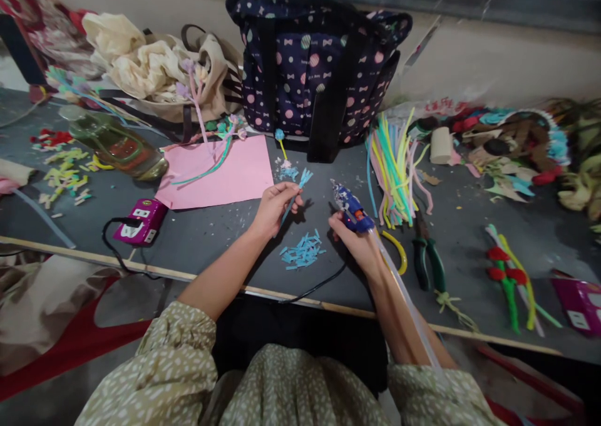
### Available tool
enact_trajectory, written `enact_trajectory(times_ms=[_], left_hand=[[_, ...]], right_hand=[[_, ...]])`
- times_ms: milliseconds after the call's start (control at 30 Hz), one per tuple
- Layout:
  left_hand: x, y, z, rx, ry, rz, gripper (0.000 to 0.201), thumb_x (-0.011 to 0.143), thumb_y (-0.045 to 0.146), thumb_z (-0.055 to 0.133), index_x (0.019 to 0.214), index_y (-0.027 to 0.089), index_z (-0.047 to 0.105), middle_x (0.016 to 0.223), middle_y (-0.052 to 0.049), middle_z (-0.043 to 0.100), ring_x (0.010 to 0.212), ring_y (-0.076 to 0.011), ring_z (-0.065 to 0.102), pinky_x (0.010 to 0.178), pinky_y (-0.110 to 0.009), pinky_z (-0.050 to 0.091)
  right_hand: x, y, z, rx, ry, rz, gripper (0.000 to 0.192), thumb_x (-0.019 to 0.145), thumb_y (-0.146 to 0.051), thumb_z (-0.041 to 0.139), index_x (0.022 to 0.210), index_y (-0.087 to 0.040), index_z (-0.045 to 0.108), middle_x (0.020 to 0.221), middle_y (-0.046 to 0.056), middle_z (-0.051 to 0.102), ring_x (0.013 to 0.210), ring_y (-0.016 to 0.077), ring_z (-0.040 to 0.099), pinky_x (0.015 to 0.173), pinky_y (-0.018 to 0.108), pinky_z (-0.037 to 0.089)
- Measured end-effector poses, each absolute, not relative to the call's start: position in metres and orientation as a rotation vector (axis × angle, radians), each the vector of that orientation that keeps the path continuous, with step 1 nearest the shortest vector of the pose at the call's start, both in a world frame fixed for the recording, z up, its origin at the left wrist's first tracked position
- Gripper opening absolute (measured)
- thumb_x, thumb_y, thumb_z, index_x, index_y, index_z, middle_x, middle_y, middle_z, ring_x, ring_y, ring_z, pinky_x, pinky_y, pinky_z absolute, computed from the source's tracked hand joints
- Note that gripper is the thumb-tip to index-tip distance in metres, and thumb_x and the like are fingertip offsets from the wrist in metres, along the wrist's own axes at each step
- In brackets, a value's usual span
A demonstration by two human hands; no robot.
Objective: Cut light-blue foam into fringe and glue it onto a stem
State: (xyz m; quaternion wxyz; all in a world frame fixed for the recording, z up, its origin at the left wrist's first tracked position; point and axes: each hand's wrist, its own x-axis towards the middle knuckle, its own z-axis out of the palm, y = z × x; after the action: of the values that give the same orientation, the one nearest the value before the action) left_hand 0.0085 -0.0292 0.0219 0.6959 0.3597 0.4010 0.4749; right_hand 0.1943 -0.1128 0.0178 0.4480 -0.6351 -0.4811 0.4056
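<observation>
Pinched in the fingers of my left hand (276, 205) is a blue pipe-cleaner stem (305, 178), its top splayed into several short tips. My right hand (357, 241) is wrapped round a blue glue gun (350, 207), whose whitish, crusted nozzle points up and left, apart from the stem. A long clear glue stick (408, 301) runs out of the gun's back along my right forearm. Between the hands and nearer to me lies a pile of short blue pipe-cleaner pieces (303, 250). Beyond the left hand are a small blue-topped flower (280, 139) and loose blue bits.
A dotted dark bag (319, 69) stands at the back, a phone-like black slab (326, 125) leaning on it. Left are pink paper (220, 175), a bottle (117, 144) and a purple power socket (143, 219). Right lie a pipe-cleaner bundle (394, 169) and green-handled pliers (427, 260).
</observation>
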Motion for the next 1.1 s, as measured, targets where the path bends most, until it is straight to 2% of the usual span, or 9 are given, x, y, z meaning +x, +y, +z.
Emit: enact_trajectory(times_ms=[167,367,467,667,867,1100], left_hand=[[0.008,-0.027,0.021,0.773,0.920,1.141,0.008,0.074,0.025,0.069,0.073,0.017,0.067,0.056,0.001,0.060,0.047,-0.0066,0.049,0.046,-0.021,0.038],[0.007,-0.026,0.020,0.785,0.960,1.163,0.008,0.076,0.027,0.067,0.073,0.019,0.065,0.058,0.001,0.058,0.047,-0.0070,0.046,0.047,-0.024,0.036],[0.007,-0.026,0.020,0.792,0.972,1.173,0.009,0.075,0.028,0.067,0.074,0.020,0.065,0.058,0.001,0.058,0.047,-0.0071,0.046,0.047,-0.024,0.036],[0.007,-0.026,0.021,0.761,0.950,1.199,0.009,0.074,0.027,0.068,0.073,0.019,0.064,0.058,0.001,0.058,0.047,-0.0065,0.046,0.046,-0.022,0.035],[0.008,-0.027,0.022,0.768,0.975,1.191,0.008,0.076,0.026,0.067,0.075,0.019,0.063,0.059,0.001,0.057,0.048,-0.0065,0.046,0.046,-0.022,0.035],[0.009,-0.030,0.026,0.789,1.001,1.197,0.011,0.076,0.028,0.067,0.073,0.019,0.064,0.059,0.001,0.058,0.047,-0.0065,0.046,0.047,-0.023,0.036]], right_hand=[[0.195,-0.109,0.015,-1.686,-1.534,0.825,0.021,0.077,-0.041,0.063,0.085,-0.023,0.056,0.077,-0.001,0.063,0.068,0.0162,0.059,0.069,0.029,0.047],[0.194,-0.111,0.019,-1.852,-1.835,0.702,0.021,0.080,-0.042,0.056,0.089,-0.024,0.052,0.075,0.002,0.064,0.066,0.0211,0.062,0.063,0.029,0.043],[0.194,-0.112,0.017,-1.861,-1.884,0.669,0.021,0.079,-0.041,0.056,0.091,-0.024,0.052,0.076,0.003,0.065,0.069,0.0232,0.064,0.062,0.029,0.043],[0.195,-0.113,0.017,-1.784,-1.905,0.756,0.021,0.080,-0.042,0.057,0.094,-0.026,0.054,0.076,0.003,0.066,0.067,0.0216,0.064,0.060,0.028,0.042],[0.187,-0.114,0.018,-1.876,-1.988,0.636,0.026,0.082,-0.047,0.056,0.091,-0.024,0.049,0.080,0.005,0.066,0.073,0.0235,0.064,0.059,0.027,0.036],[0.183,-0.114,0.014,-1.922,-2.062,0.527,0.013,0.085,-0.035,0.046,0.091,-0.023,0.047,0.077,0.005,0.063,0.069,0.0217,0.060,0.058,0.027,0.031]])
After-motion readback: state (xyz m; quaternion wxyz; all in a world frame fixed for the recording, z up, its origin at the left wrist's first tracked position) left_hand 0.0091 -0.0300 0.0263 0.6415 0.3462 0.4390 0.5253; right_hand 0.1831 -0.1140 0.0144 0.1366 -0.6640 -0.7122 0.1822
